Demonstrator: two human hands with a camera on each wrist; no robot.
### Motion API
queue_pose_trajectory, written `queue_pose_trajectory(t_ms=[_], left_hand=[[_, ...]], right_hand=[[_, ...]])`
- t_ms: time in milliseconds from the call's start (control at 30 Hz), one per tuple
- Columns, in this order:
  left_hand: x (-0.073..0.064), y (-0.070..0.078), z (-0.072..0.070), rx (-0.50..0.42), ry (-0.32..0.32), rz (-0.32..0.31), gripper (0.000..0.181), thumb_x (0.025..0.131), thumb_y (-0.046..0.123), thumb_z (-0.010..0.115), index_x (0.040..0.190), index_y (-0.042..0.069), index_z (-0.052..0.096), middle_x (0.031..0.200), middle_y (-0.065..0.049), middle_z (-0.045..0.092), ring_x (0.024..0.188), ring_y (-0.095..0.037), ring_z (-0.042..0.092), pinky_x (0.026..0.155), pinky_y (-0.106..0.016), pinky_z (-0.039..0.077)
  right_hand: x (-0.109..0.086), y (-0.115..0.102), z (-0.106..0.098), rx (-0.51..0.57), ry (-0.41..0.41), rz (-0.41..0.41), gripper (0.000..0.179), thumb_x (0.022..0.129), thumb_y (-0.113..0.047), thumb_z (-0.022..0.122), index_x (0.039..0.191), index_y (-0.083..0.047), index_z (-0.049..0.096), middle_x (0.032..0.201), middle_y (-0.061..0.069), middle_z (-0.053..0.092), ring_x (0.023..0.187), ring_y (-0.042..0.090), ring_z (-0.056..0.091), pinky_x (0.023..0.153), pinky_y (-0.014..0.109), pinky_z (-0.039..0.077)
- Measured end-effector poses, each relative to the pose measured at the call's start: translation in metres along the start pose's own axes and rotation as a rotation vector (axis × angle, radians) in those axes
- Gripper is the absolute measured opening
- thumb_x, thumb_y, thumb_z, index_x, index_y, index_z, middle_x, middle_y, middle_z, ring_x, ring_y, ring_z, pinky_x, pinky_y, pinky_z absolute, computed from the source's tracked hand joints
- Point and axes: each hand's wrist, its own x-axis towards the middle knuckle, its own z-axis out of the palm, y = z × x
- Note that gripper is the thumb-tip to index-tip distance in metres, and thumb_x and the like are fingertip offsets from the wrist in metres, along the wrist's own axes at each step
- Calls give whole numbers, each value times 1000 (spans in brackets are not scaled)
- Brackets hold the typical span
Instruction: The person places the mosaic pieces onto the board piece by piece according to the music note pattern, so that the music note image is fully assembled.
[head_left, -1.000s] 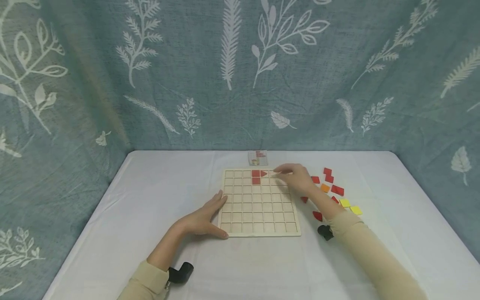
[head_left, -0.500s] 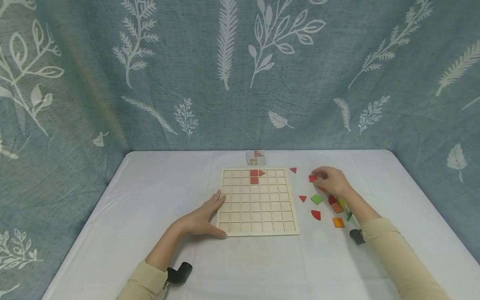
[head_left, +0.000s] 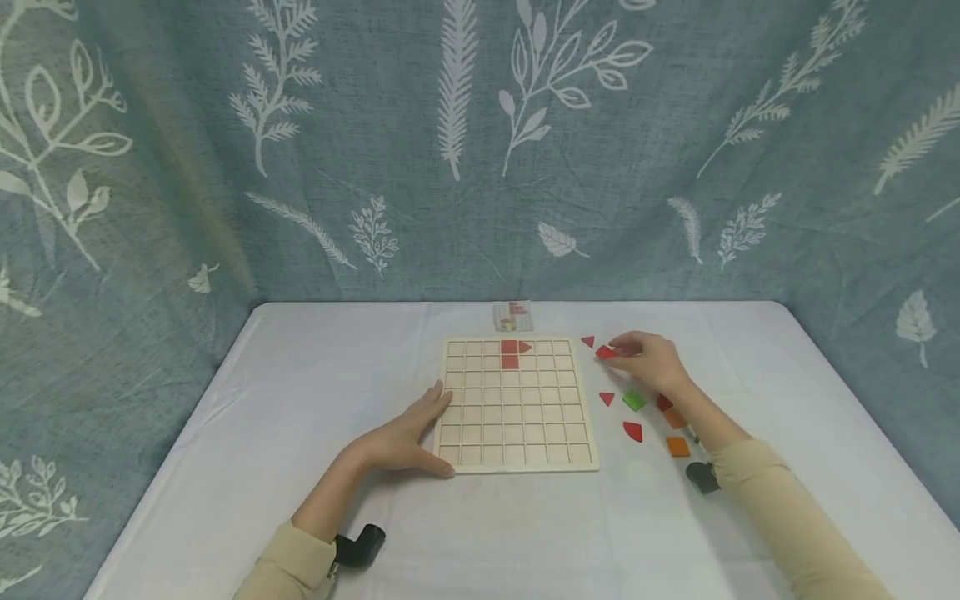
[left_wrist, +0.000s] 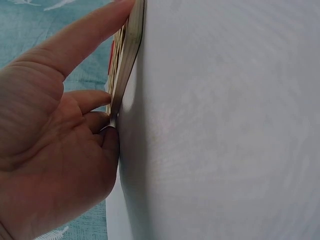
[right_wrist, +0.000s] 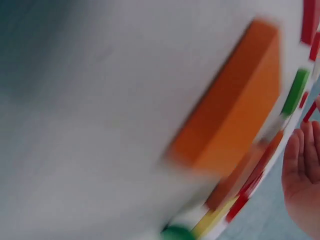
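My left hand point(head_left: 408, 433) rests along the left side of a pale wooden grid board point(head_left: 525, 417), with the thumb at the near corner and the fingers extended against the edge. In the left wrist view the thumb point(left_wrist: 85, 37) reaches onto the board's rim point(left_wrist: 127, 55). Two red square tiles point(head_left: 510, 362) and a red triangle tile point(head_left: 525, 347) lie in the grid's far rows. Right of the board, my right hand point(head_left: 648, 363) pinches a red square tile point(head_left: 605, 352), tilted between thumb and fingertips.
Loose tiles lie at the right: red triangles point(head_left: 607, 398), a green tile point(head_left: 633, 400), a red quarter-circle point(head_left: 633, 431) and an orange square point(head_left: 678, 447). More are partly hidden under the right forearm. A small printed card point(head_left: 512, 317) sits behind the board. A patterned curtain point(head_left: 420, 233) hangs beyond the table.
My right hand went from the board's right side to the loose tiles, took hold of a red square tile and has moved slightly left with it. My left hand stays put.
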Motion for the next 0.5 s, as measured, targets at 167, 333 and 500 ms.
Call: queue_pose_trajectory(t_ms=[167, 333, 500], left_hand=[[-2, -1, -1, 7, 0, 7, 114, 70, 30, 87, 156, 3, 16, 163, -15, -2, 148, -33, -2, 117, -53, 8], [-4, 1, -2, 9, -4, 14, 113, 71, 30, 86, 155, 2, 16, 162, -16, -2, 148, -34, -2, 117, -53, 8], [-6, 3, -2, 4, -7, 12, 112, 72, 30, 86, 155, 3, 16, 162, -16, -2, 148, -34, -3, 117, -53, 7]], right_hand=[[5, -21, 17, 56, -20, 3, 38, 88, -31, 73, 118, -8, 67, 111, 10, 68, 103, 27, 60, 78, 35, 52], [10, -42, 36, 95, -71, -58, 34, 85, -32, 76, 111, -11, 70, 107, 6, 69, 102, 26, 60, 85, 41, 51], [15, -57, 52, 67, -117, -194, 24, 86, -24, 75, 106, -11, 73, 106, 4, 70, 103, 24, 62, 89, 44, 51]])
